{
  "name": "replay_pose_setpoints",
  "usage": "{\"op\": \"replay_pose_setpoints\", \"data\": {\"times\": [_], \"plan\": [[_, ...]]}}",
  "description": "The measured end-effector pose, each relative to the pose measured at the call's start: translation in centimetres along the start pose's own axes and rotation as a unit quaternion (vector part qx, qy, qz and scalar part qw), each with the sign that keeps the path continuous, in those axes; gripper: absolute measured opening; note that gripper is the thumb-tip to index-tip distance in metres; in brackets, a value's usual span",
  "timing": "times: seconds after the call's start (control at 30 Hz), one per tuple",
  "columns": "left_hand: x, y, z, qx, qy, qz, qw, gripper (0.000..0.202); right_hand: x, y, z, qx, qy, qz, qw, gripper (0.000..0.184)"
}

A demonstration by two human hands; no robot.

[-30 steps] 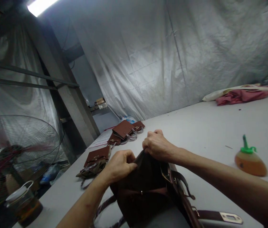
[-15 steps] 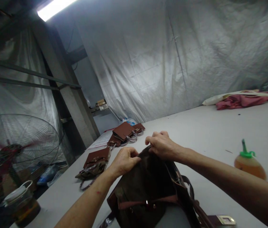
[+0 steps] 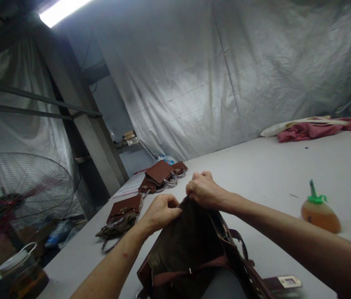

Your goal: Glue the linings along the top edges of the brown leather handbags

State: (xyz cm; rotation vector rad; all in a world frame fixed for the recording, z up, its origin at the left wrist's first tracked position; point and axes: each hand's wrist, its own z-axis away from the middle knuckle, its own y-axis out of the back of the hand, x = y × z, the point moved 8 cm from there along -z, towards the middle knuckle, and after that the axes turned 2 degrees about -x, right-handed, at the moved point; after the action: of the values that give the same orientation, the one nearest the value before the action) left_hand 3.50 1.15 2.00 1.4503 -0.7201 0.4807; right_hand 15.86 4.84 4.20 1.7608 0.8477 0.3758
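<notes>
A dark brown handbag (image 3: 191, 245) stands tilted on the table at the bottom centre, its olive-dark lining facing me. Its top edge is pinched by my left hand (image 3: 164, 209), thumb and fingers pressed together near the upper left corner. A little to the right, my right hand (image 3: 205, 191) is closed over the same edge, knuckles up. A reddish-brown strap (image 3: 191, 268) crosses the bag's front. At its right side are a handle (image 3: 239, 241) and a strap end with a metal plate (image 3: 289, 281). The bag's lower part runs out of view.
Several brown handbags (image 3: 159, 172) lie at the far left of the white table (image 3: 275, 174); another brown bag (image 3: 124, 211) is nearer. An orange-filled squeeze bottle (image 3: 320, 216) stands right, a lidded jar (image 3: 23, 270) left. Pink cloth (image 3: 309, 131) lies at the back. A fan (image 3: 23, 199) is beyond the table.
The view has shifted slightly. My right hand's fingers have curled tighter over the bag's edge, and both hands keep hold of it.
</notes>
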Motion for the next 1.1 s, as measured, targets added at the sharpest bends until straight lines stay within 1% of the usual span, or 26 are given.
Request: {"op": "replay_pose_setpoints", "data": {"times": [0.1,0.2,0.27,0.37,0.5,0.8,0.93,1.1], "plan": [[0.8,0.3,-1.3,0.032,-0.019,-0.03,0.999,0.016,-0.2,-0.2,-0.3,0.0,0.006,-0.001,1.0,0.018],[1.3,-0.1,-2.5,0.038,-0.02,-0.025,0.999,0.019,0.0,-0.1,-0.2,0.007,-0.001,-0.008,1.0,0.016],[1.2,-0.3,-2.8,0.041,-0.009,-0.019,0.999,0.015,0.5,0.2,0.2,0.016,-0.015,-0.015,1.0,0.019],[1.1,-0.1,-2.6,0.058,0.0,-0.02,0.998,0.014,1.2,0.6,0.8,0.024,-0.034,-0.028,0.999,0.022],[1.4,-0.2,-2.2,0.051,-0.001,-0.033,0.998,0.015,1.6,0.9,1.1,0.022,-0.046,-0.035,0.998,0.016],[1.9,-0.7,-2.2,0.019,0.001,-0.02,1.0,0.027,1.9,0.7,0.8,0.039,-0.057,-0.021,0.997,0.018],[1.6,-0.9,-2.3,0.003,0.0,0.002,1.0,0.03,1.9,0.5,0.6,0.044,-0.055,-0.015,0.997,0.022],[0.7,-0.8,-2.5,0.006,0.005,0.035,0.999,0.031,1.5,0.3,0.5,0.049,-0.042,-0.032,0.997,0.026]]}}
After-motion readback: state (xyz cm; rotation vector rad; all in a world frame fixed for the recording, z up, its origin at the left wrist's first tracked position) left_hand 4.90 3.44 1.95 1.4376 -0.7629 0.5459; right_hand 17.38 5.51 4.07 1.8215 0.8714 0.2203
